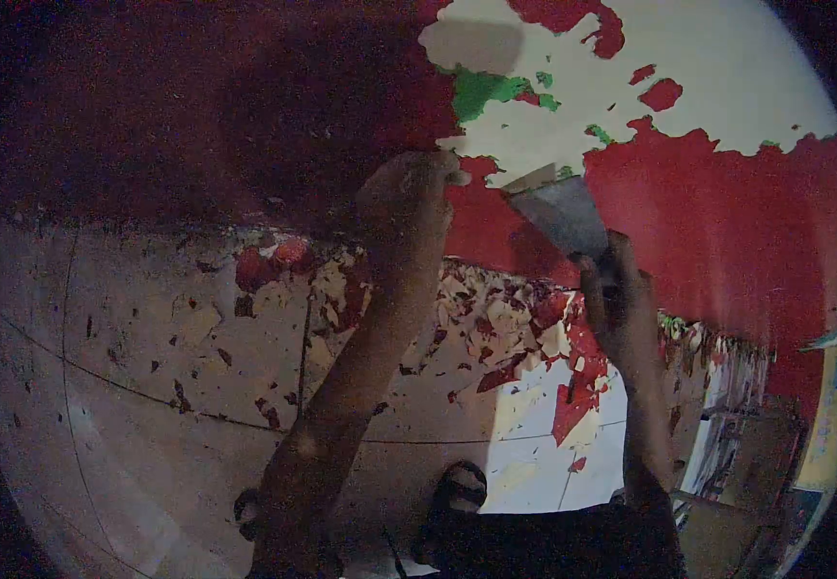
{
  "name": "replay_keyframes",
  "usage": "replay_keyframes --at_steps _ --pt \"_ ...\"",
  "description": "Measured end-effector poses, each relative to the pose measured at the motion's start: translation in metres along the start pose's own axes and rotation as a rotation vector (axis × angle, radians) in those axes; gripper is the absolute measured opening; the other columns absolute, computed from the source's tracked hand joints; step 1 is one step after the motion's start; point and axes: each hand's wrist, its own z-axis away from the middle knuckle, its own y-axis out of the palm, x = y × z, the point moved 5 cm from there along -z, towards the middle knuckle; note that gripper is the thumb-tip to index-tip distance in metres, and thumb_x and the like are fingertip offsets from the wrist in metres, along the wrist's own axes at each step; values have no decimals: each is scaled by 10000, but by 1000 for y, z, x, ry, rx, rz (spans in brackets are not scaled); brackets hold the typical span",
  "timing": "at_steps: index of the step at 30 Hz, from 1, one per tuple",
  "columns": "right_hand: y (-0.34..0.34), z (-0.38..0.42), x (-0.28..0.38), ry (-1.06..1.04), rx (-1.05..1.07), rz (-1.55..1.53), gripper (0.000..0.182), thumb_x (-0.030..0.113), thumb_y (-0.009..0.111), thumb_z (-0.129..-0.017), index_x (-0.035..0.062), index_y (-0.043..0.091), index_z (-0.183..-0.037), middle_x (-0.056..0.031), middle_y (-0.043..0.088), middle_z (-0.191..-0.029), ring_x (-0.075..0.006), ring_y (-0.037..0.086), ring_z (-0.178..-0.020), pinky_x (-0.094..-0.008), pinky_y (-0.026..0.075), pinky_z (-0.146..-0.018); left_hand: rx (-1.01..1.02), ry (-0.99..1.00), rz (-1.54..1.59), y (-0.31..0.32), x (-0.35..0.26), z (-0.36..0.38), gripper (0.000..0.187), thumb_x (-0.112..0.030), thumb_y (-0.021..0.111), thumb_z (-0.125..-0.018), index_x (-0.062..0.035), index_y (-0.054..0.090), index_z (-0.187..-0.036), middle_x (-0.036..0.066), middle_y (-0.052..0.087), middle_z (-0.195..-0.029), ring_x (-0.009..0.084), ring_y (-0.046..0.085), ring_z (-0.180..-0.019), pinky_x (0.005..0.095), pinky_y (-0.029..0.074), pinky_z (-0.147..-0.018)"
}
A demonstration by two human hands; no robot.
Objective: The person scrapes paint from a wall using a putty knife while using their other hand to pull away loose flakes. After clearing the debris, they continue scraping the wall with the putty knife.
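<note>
In the head view my right hand (619, 285) is closed round the handle of a wide putty knife (565, 212). The blade points up and left against the wall, by the lower border of a bare whitish patch (698, 58). Red paint (698, 212) covers the wall around that patch, with torn, ragged edges and a few green bits (481, 92). My left hand (409, 183) is closed at the wall near the left side of the patch. Its fingertips are in shadow, so what they hold, if anything, is hidden.
Peeled paint flakes (495, 328) lie heaped along the wall's foot and scattered over the tiled floor (418, 415). My sandalled foot (464, 485) stands below. At the right are stacked dark boards or boxes (746, 454) and a yellow object (831, 415).
</note>
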Motion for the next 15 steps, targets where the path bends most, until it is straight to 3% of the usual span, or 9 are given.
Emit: replay_keyframes --at_steps 2,5,7,8,10,15 --pt "5 0 1 1 40 54 216 160 526 -924 73 455 -1109 -192 580 -661 -302 618 -546 -370 438 -476 31 154 -250 1 11 5 112 -62 588 -770 -51 609 -880 67 559 -709 184 535 -641 349 410 -570" --pt "10 -3 5 -78 -12 64 211 165 521 -924 79 454 -1104 -206 591 -669 -388 619 -592 -420 446 -483 -32 412 -641 0 37 32 165 -19 598 -772 -40 592 -937 112 581 -803 226 584 -780 396 462 -685" --pt "12 -7 8 -35 -14 159 211 165 520 -924 78 458 -1106 -204 589 -657 -405 615 -607 -433 445 -487 -61 297 -533 -9 26 45 128 -84 598 -819 -31 590 -935 103 572 -819 205 564 -812 378 452 -720" --pt "12 -9 8 -13 -12 207 211 165 519 -923 78 460 -1106 -202 588 -650 -414 613 -614 -439 445 -489 -48 109 -319 -14 20 50 135 -127 594 -845 -26 588 -935 97 568 -832 192 552 -822 365 445 -736" --pt "22 -13 1 -59 -35 194 212 169 520 -924 76 464 -1105 -196 583 -634 -408 611 -601 -447 446 -491 -30 -83 -32 -13 22 57 191 -204 580 -883 -20 583 -932 77 557 -849 168 529 -824 340 433 -749" --pt "23 -20 -5 -82 13 25 224 167 528 -919 67 469 -1109 -186 577 -624 -372 606 -555 -446 450 -494 -91 -238 99 -2 33 68 266 -280 559 -910 -14 563 -918 45 535 -864 134 493 -774 290 414 -720"
